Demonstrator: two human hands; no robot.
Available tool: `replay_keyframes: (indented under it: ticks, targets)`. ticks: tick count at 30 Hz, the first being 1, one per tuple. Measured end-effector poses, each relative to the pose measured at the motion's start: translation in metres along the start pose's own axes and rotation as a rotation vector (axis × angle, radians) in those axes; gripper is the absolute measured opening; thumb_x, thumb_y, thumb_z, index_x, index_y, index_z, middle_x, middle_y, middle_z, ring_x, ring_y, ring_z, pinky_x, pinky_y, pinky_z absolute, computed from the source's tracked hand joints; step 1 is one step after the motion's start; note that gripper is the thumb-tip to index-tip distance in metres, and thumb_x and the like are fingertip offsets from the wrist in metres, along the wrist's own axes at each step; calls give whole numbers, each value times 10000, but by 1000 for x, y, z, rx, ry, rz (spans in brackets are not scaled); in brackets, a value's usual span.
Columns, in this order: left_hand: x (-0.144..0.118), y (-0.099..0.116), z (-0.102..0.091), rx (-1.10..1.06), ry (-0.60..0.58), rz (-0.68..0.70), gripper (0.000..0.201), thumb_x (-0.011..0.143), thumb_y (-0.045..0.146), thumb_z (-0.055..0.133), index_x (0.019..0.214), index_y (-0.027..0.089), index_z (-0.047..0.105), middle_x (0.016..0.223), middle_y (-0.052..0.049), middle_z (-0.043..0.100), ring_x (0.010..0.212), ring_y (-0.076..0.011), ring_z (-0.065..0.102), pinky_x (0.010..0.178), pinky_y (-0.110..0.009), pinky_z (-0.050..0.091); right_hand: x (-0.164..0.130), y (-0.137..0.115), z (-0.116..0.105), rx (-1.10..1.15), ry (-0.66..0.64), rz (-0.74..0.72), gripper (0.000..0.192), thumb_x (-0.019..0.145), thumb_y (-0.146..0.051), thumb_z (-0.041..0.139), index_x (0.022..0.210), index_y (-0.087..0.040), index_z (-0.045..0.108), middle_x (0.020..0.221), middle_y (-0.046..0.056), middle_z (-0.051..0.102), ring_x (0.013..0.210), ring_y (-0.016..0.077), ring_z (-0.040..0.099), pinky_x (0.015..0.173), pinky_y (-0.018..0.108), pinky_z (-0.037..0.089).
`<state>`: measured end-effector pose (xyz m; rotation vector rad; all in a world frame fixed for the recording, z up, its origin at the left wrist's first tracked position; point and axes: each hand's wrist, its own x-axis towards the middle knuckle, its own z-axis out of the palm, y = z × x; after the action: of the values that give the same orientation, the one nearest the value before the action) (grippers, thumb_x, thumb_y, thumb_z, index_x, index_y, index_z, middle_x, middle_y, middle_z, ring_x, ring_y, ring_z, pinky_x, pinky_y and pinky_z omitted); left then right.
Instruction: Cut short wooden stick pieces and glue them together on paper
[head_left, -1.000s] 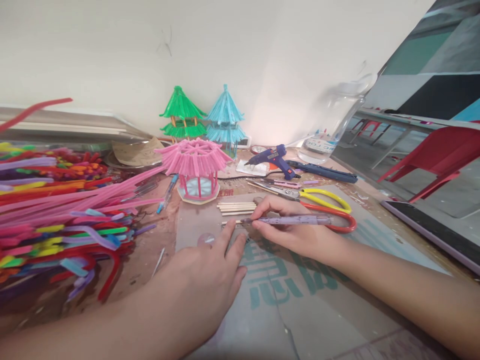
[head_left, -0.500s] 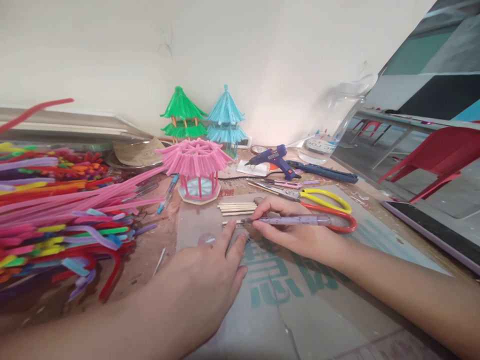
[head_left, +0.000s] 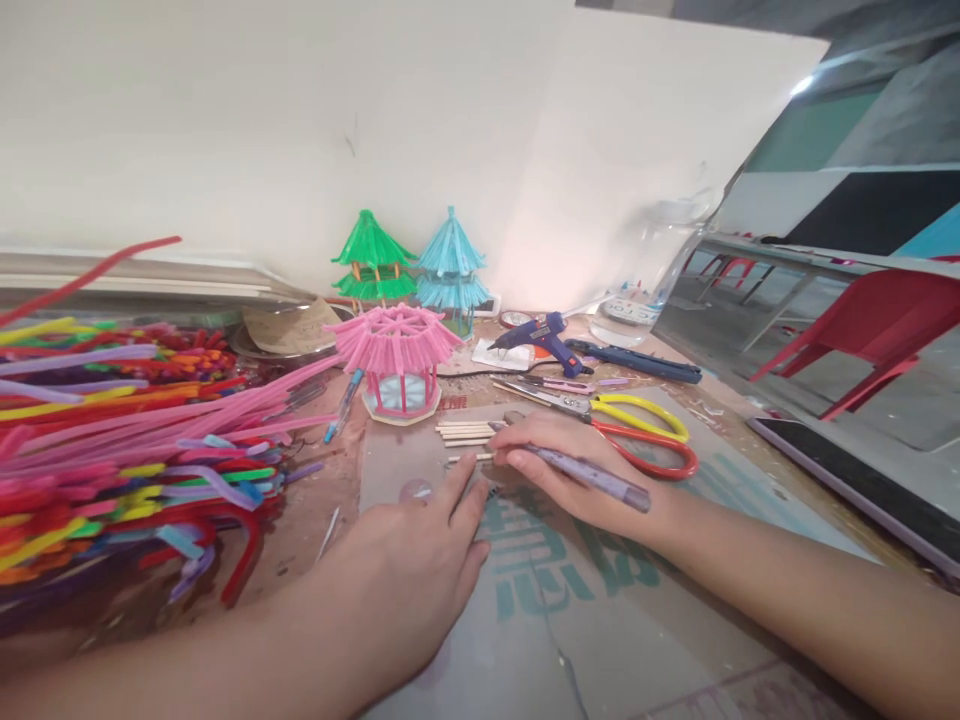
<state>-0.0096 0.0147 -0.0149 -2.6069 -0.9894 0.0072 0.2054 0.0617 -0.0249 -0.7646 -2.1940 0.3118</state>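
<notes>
My left hand [head_left: 409, 565] lies palm down on a clear plastic sheet [head_left: 517, 640], its index fingertip at a short wooden stick [head_left: 481, 457]. The fingers are stretched out. Beyond it, several similar wooden sticks [head_left: 461, 432] lie side by side in a row. My right hand [head_left: 566, 465] is closed around a purple pen [head_left: 600, 480], whose tip end is partly hidden by the fingers near the sticks. Behind the sticks stands a small pink pavilion model [head_left: 397, 345] with a fuzzy roof. Scissors [head_left: 679, 470] with yellow and red handles lie just beyond my right hand.
Many coloured pipe cleaners [head_left: 187, 410] are piled on the left. A blue glue gun [head_left: 544, 340], a dark blue tool [head_left: 637, 360] and a clear plastic jug [head_left: 630, 310] sit at the back. Green [head_left: 373, 250] and light blue [head_left: 451, 255] pavilions stand by the wall. A phone [head_left: 862, 490] lies right.
The pen has tilted in my right hand: its rear end has swung down towards me. Its tip end has moved to the row of sticks. My left hand stays by the single stick.
</notes>
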Motion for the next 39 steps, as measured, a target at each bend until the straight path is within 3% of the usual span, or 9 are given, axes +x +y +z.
replay_keyframes:
  ticks: [4, 8, 15, 21, 25, 29, 33, 39]
  targets:
    - [-3, -2, 0, -38, 28, -17, 404, 952, 213, 446, 1321, 171, 606, 1434, -154, 539, 993, -256, 709, 759, -346, 583, 2, 3, 1, -84, 4, -28, 162, 967, -237, 512, 1043, -204, 652, 997, 82, 716, 936, 186, 666, 829, 306, 531]
    - [-4, -1, -5, -25, -20, -40, 433, 958, 227, 433, 1368, 154, 553, 1426, -162, 547, 974, -256, 717, 738, -352, 596, 4, 5, 2, -133, -8, -23, 179, 972, -242, 495, 1045, -180, 646, 992, 89, 719, 937, 187, 670, 839, 309, 533]
    - [-4, -6, -14, -79, 38, -54, 365, 963, 279, 449, 1273, 179, 613, 1378, -115, 601, 864, -232, 731, 670, -353, 602, 2, 8, 3, -153, 1, -29, 195, 979, -255, 476, 1083, -187, 626, 1053, 111, 701, 977, 210, 654, 855, 352, 525]
    - [3, -31, -7, -188, 128, -46, 283, 977, 242, 415, 1107, 191, 662, 1208, -91, 672, 966, -223, 683, 776, -356, 563, 3, 7, -2, -145, -155, -24, 184, 959, -147, 483, 1016, -199, 650, 974, 81, 697, 947, 216, 613, 831, 348, 483]
    - [5, -28, -2, -179, 163, -4, 260, 972, 220, 432, 1072, 197, 671, 1113, -74, 681, 926, -216, 661, 773, -357, 548, 2, 7, -2, -168, -161, -2, 188, 948, -116, 483, 986, -205, 644, 956, 68, 678, 935, 213, 600, 803, 329, 467]
    - [1, -9, -4, -171, 139, 49, 248, 958, 200, 458, 1027, 176, 696, 1015, -81, 696, 890, -224, 660, 772, -365, 565, 1, 7, -1, -197, -190, 1, 194, 960, -119, 466, 1004, -199, 637, 951, 66, 664, 922, 207, 585, 789, 319, 456]
    - [-3, 3, -5, -156, 94, 30, 253, 949, 183, 467, 1072, 168, 687, 1056, -97, 692, 949, -257, 655, 794, -406, 576, 6, 5, -6, -207, -256, -50, 195, 968, -139, 452, 982, -185, 641, 914, 71, 656, 894, 211, 579, 765, 314, 448]
    - [-3, 8, -3, -97, -78, 24, 313, 931, 164, 480, 1173, 197, 676, 1307, -147, 616, 938, -246, 691, 588, -299, 564, 21, -2, -13, -40, -336, 137, 103, 901, -165, 536, 921, -194, 632, 894, 33, 657, 806, 180, 604, 744, 297, 465]
